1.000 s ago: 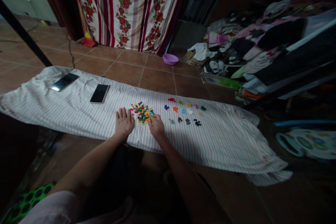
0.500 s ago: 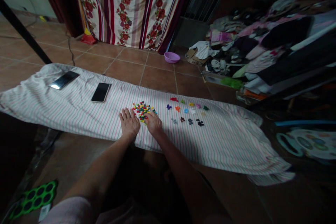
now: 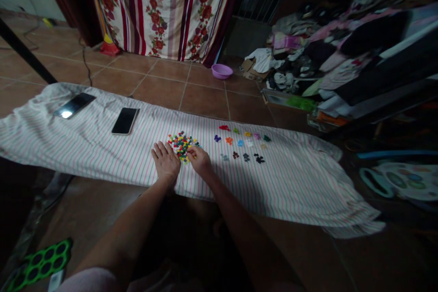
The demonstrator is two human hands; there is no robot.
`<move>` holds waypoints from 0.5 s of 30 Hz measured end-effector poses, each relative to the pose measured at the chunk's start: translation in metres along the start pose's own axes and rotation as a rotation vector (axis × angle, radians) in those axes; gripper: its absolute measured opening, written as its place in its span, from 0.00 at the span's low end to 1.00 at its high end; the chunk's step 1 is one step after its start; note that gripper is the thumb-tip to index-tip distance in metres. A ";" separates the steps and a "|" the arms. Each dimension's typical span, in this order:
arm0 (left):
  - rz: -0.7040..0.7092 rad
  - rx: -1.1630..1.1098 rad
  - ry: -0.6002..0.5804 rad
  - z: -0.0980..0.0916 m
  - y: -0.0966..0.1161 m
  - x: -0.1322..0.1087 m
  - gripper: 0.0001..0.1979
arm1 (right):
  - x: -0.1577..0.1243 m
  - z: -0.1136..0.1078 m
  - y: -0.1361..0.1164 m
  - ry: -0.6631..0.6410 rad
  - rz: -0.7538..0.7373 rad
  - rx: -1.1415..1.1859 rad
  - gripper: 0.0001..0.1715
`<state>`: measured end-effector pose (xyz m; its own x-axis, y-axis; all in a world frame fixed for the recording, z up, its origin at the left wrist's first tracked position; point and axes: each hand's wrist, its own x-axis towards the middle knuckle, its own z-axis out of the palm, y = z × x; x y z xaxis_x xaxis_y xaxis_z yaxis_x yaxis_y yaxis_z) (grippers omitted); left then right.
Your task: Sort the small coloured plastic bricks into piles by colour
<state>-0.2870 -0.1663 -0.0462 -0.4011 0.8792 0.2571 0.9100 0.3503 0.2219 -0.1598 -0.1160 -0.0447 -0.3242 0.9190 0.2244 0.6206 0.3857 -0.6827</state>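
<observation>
Striped cloth [image 3: 290, 191] lies long across the view, rumpled at both ends. On its left part, a dark glossy slab [image 3: 75, 105], a lit patch reflecting off it; nearer the hands, a phone [image 3: 125, 121], screen dark.

Mid-cloth: loose mixed pile [image 3: 181, 139] of tiny coloured pieces, between the two hands. Left hand [image 3: 166, 162] flat, palm down, fingers extended, just beside the pile's near left edge; grasping nothing visible. Right hand [image 3: 200, 161] at the pile's right edge, thumb and forefinger brought together; cannot tell whether a piece sits between them.

Right of the pile, small single-colour clusters in rough rows: red [image 3: 224, 127] at the far side, orange [image 3: 229, 140] and light blue [image 3: 240, 143] midway, black [image 3: 259, 159] on the near side.

Single pieces: probably very light, stiff, perhaps smooth plastic; unlikely to break, apt to skid or flick away. Best taken by opposite sides, in a fingertip pinch, starting at the pile's loose fringe.
</observation>
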 end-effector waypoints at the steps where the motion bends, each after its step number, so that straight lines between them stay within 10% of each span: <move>1: 0.005 0.013 0.003 0.000 0.000 0.000 0.29 | 0.000 0.000 0.002 0.018 0.021 0.075 0.09; 15: 0.018 0.062 0.012 0.003 0.000 0.000 0.29 | -0.001 0.000 0.023 0.097 0.212 0.514 0.11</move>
<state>-0.2868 -0.1650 -0.0486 -0.3859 0.8817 0.2716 0.9215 0.3544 0.1586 -0.1454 -0.1084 -0.0608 -0.1484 0.9846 0.0919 0.2294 0.1247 -0.9653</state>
